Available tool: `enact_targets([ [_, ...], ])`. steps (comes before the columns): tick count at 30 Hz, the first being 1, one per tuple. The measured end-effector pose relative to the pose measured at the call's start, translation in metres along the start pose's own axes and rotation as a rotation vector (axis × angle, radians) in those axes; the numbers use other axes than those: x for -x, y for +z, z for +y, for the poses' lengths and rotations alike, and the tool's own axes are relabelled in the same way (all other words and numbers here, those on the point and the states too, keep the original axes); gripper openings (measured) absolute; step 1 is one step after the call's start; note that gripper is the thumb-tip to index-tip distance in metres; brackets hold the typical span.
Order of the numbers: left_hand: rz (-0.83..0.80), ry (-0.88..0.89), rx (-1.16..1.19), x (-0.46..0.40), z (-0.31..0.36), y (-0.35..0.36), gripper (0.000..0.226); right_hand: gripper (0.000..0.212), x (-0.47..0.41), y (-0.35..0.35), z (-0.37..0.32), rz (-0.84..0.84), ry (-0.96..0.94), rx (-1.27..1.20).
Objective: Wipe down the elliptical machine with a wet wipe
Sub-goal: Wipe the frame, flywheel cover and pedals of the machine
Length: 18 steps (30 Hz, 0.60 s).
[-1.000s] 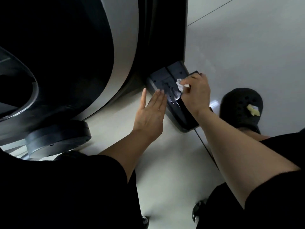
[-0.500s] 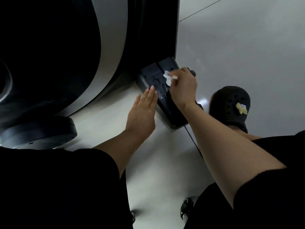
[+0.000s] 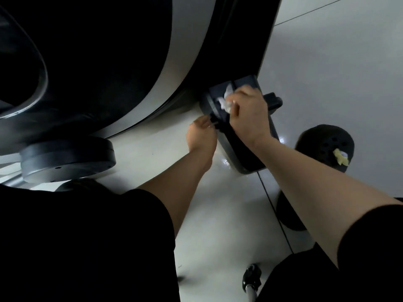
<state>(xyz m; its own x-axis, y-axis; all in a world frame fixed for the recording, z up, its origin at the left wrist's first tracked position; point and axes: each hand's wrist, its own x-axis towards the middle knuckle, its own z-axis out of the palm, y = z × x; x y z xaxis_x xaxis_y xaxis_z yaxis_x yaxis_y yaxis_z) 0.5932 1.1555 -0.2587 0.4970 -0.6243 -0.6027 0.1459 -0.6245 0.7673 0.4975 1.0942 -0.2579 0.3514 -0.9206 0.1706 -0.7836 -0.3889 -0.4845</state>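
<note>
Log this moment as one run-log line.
phase: wiping | right hand: grips crumpled white wet wipe on dark plastic base cover | left hand: fingers curled at cover's edge | floor: pale tile

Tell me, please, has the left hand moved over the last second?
Yes. The left hand, flat and open beside the dark base before, has closed in against its near edge, fingers now curled there.

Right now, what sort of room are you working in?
Probably a gym or home workout room: the elliptical machine's large curved housing, its dark floor foot, and a smooth pale tiled floor.
</note>
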Motion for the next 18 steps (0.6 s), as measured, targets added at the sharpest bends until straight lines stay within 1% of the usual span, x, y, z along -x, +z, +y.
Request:
enact_targets([
  [1, -0.03, -0.062, 0.08, 0.001, 0.004, -0.001, 0.03, 0.024, -0.012, 0.003, -0.005, 0.025, 0.018, -0.037],
  [2, -0.061, -0.121, 0.17, 0.001, 0.006, -0.004, 0.033, 0.024, -0.021, 0.007, -0.01, 0.028, -0.003, -0.056],
  [3, -0.091, -0.181, 0.257, 0.002, 0.008, -0.008, 0.032, 0.022, -0.025, 0.012, -0.013, 0.013, -0.072, -0.072],
  [4, -0.118, -0.236, 0.33, 0.002, 0.009, -0.012, 0.029, 0.02, -0.023, 0.016, -0.014, -0.005, -0.182, -0.065],
  [6, -0.176, -0.294, 0.402, 0.0, 0.007, -0.015, 0.024, 0.025, -0.007, 0.021, -0.005, -0.056, -0.407, 0.03],
  [7, -0.192, -0.301, 0.41, -0.001, 0.006, -0.016, 0.021, 0.025, 0.002, 0.019, 0.0, -0.09, -0.466, 0.097],
  [8, -0.193, -0.301, 0.407, 0.0, 0.005, -0.017, 0.019, 0.021, 0.009, 0.016, 0.007, -0.095, -0.472, 0.144],
  [9, -0.193, -0.294, 0.396, 0.001, 0.005, -0.016, 0.022, 0.017, 0.012, 0.01, 0.011, -0.084, -0.417, 0.146],
  [10, -0.194, -0.278, 0.377, 0.003, 0.005, -0.015, 0.026, 0.014, 0.012, 0.007, 0.011, -0.058, -0.315, 0.116],
  [12, -0.168, -0.269, 0.344, 0.009, 0.007, -0.012, 0.036, 0.018, 0.011, 0.0, 0.004, -0.057, -0.12, 0.056],
  [13, -0.148, -0.273, 0.327, 0.013, 0.008, -0.01, 0.038, 0.018, 0.015, -0.002, 0.003, -0.083, -0.083, 0.061],
  [15, -0.138, -0.281, 0.269, 0.023, 0.008, -0.005, 0.043, 0.011, 0.035, -0.009, 0.007, -0.127, -0.057, 0.08],
  [17, -0.158, -0.279, 0.209, 0.033, 0.006, -0.002, 0.048, 0.008, 0.066, -0.016, 0.013, -0.094, 0.006, 0.074],
  [18, -0.169, -0.277, 0.194, 0.037, 0.005, -0.001, 0.049, 0.009, 0.08, -0.017, 0.016, -0.049, 0.074, 0.068],
])
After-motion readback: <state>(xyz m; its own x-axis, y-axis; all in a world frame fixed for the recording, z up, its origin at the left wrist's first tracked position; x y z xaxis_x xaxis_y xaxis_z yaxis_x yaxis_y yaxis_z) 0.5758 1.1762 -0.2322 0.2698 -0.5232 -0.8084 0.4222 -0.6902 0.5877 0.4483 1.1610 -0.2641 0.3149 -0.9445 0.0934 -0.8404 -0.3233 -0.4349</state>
